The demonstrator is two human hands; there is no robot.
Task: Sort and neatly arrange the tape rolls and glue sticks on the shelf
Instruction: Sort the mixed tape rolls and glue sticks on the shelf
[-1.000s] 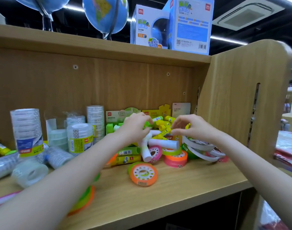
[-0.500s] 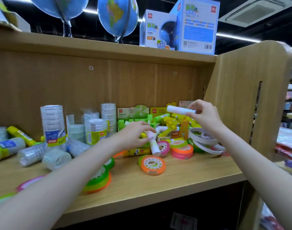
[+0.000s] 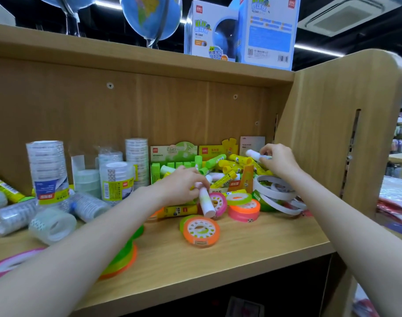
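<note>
1. The left hand (image 3: 181, 183) has its fingers curled round a white glue stick (image 3: 205, 202), which points down toward the shelf (image 3: 252, 243).
2. The right hand (image 3: 279, 160) pinches another white glue stick (image 3: 252, 153) above the yellow pile (image 3: 235, 164).
3. Globe boxes (image 3: 241, 30) stand overhead.

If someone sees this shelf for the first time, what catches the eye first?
Likely the messy pile of glue sticks at the back right, where the right hand holds a white glue stick. In front lies an orange tape roll; clear tape stacks stand on the left.

A stationery shop: boxed globes (image 3: 241, 30) above stocked shelf (image 3: 218, 255).
</note>
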